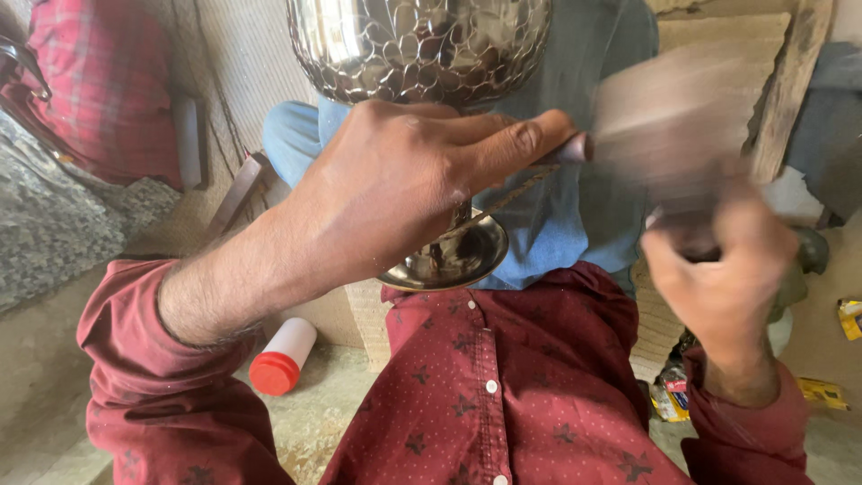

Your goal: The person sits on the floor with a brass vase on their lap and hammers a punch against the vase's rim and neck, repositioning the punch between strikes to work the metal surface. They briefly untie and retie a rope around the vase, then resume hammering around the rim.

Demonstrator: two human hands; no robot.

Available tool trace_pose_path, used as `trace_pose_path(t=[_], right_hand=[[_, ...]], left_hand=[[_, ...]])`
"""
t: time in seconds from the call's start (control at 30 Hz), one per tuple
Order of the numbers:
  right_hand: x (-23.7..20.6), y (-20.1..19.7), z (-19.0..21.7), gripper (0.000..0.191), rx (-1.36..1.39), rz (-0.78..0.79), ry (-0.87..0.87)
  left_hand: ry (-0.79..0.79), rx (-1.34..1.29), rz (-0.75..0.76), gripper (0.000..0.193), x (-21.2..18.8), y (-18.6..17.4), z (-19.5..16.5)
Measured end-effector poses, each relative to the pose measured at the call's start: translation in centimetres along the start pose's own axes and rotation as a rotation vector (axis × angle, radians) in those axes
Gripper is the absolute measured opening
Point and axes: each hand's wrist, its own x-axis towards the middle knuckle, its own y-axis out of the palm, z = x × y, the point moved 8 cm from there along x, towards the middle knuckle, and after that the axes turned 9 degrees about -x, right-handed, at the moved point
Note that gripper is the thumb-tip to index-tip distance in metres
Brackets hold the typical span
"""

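A shiny metal goblet with a hammered bowl (422,45) and a round foot (458,260) rests against my lap. My left hand (404,180) is closed around a thin dark metal tool (561,153), its tip set near the goblet's stem. My right hand (718,269) grips a wooden block or mallet (673,126) that is blurred by motion, right beside the tool's end. The stem is mostly hidden behind my left hand.
A white container with a red cap (280,355) lies on the floor by my left elbow. Yellow packets (822,391) lie on the floor at right. A woven mat (242,63) and a person in a red checked garment (103,85) are at upper left.
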Motion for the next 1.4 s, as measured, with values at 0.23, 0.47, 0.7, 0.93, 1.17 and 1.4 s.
trace_pose_path(t=[0.23, 0.47, 0.7, 0.93, 1.17, 1.4], right_hand=[[-2.4, 1.3, -0.8, 0.044, 0.203, -0.097, 0.042], [-4.0, 2.8, -1.8, 0.069, 0.261, -0.036, 0.145], [-5.9, 2.9, -2.2, 0.086, 0.427, -0.138, 0.273], [-5.4, 1.7, -0.2, 0.094, 0.556, -0.331, 0.124], [-4.5, 2.6, -0.5, 0.065, 0.295, -0.231, 0.156], [-2.7, 0.5, -1.0, 0.076, 0.221, -0.17, 0.018]], left_hand=[[0.166, -0.012, -0.041, 0.055, 0.2, -0.6, -0.8], [0.154, 0.159, -0.01, 0.057, 1.0, -0.5, -1.2], [0.236, 0.161, 0.123, 0.056, 2.1, 0.5, -1.8], [0.27, 0.091, 0.157, 0.052, 1.9, 0.7, -1.8], [0.223, 0.149, 0.083, 0.051, 0.8, 0.1, -1.8], [0.039, 0.119, -0.107, 0.054, -1.4, -0.9, -1.1]])
